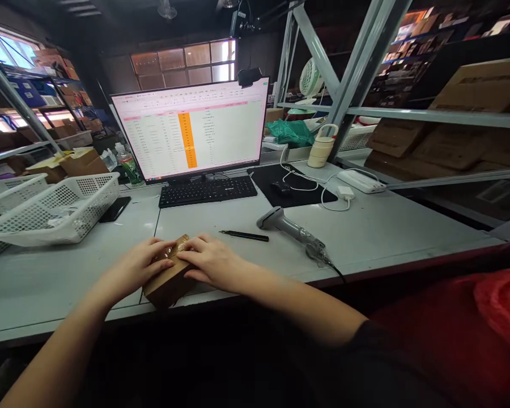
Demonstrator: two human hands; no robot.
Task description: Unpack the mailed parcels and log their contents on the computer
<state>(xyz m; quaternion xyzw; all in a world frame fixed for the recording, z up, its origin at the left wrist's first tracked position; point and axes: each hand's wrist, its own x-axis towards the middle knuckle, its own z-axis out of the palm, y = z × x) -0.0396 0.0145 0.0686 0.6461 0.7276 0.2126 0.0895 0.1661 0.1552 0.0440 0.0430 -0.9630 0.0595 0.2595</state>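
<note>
A small brown cardboard box with shiny tape along its top lies on the grey desk, near the front edge. My left hand lies on the box's left side, fingers curled down onto the tape. My right hand presses on the box's right side with its fingers laid over the top. Both hands cover most of the lid. A black pen lies just beyond my right hand.
A grey barcode scanner lies to the right, cable trailing off the desk edge. Behind are a keyboard, a monitor showing a spreadsheet, a mouse on a black mat and a tape roll stack. White baskets sit left.
</note>
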